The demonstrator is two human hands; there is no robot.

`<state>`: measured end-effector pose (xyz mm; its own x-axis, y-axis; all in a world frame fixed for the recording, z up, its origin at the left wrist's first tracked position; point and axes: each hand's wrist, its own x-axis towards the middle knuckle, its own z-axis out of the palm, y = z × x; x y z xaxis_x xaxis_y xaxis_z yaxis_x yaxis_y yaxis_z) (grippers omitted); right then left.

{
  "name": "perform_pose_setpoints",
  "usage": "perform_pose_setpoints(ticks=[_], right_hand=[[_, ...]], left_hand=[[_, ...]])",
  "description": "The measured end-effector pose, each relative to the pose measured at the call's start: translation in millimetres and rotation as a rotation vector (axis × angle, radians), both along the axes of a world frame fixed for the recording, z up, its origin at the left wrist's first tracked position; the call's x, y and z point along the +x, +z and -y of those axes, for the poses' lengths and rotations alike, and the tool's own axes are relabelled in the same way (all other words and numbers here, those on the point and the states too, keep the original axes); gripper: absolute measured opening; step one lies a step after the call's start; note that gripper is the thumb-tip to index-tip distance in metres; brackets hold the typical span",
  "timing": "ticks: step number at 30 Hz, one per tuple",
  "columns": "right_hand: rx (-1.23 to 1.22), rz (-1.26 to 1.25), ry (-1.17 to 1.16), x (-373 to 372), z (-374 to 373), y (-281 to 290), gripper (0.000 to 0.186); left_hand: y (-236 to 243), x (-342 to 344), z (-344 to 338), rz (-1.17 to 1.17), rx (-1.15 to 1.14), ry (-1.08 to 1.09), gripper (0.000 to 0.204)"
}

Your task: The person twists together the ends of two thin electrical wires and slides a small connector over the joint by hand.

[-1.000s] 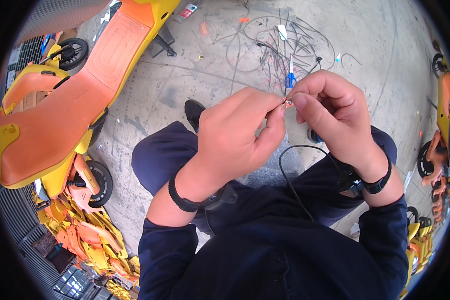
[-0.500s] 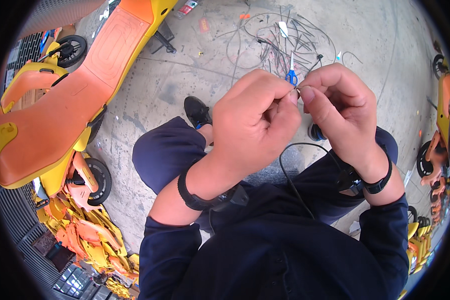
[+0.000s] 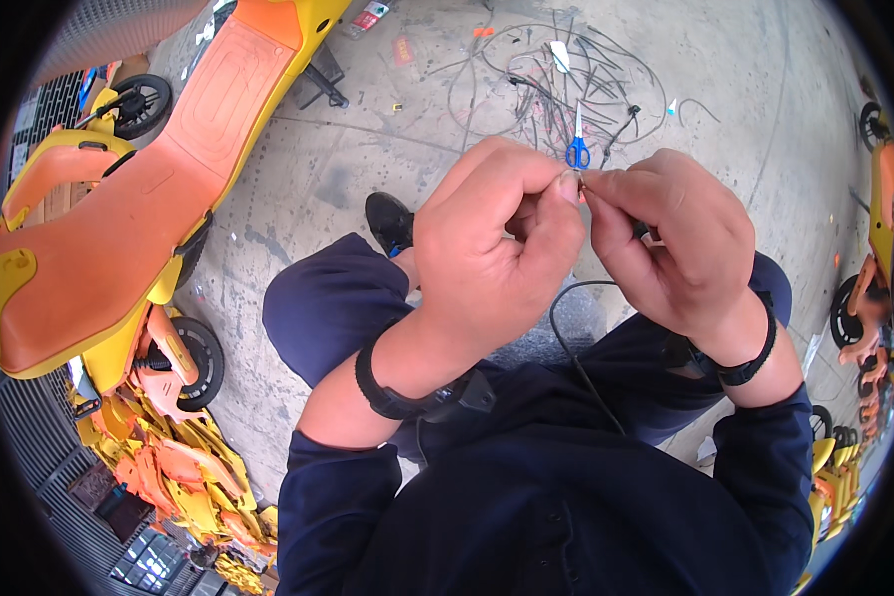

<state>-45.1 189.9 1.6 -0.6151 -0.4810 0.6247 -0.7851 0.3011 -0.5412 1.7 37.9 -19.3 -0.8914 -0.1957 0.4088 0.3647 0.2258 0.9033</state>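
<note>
My left hand [image 3: 502, 243] and my right hand [image 3: 670, 233] meet in front of me, thumbs and forefingers pinched. Between the fingertips is a bit of thin wire [image 3: 581, 180], mostly hidden by the fingers. A black cable [image 3: 556, 323] loops below the hands over my lap; its upper end runs out of sight behind my right hand. Just beyond the fingertips, blue-handled scissors [image 3: 578, 149] lie on the floor with the blades pointing away. Past them spreads a loose tangle of dark cables [image 3: 556, 104], with some thin reddish strands in it.
An orange and yellow scooter body [image 3: 139, 219] stands at my left, above a heap of yellow and orange panels [image 3: 184, 467]. More scooters [image 3: 869, 268] line the right side. A white piece [image 3: 561, 57] lies on the cables, and a red and white packet [image 3: 368, 18] lies farther back.
Both hands have shifted slightly left. My right hand has turned, its forefinger now stretched straighter toward the left fingertips, and a little more of the scissors shows.
</note>
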Motion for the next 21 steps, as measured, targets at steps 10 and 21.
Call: perform_pose_setpoints(ticks=[10, 21], right_hand=[[-0.063, 0.123, 0.021, -10, -7, 3, 0.016], [-0.281, 0.922, 0.185, -9, -13, 10, 0.005]], left_hand=[[15, 2, 9, 0.520, 0.603, -0.370, 0.014], [8, 3, 12, 0.348, 0.205, -0.218, 0.009]])
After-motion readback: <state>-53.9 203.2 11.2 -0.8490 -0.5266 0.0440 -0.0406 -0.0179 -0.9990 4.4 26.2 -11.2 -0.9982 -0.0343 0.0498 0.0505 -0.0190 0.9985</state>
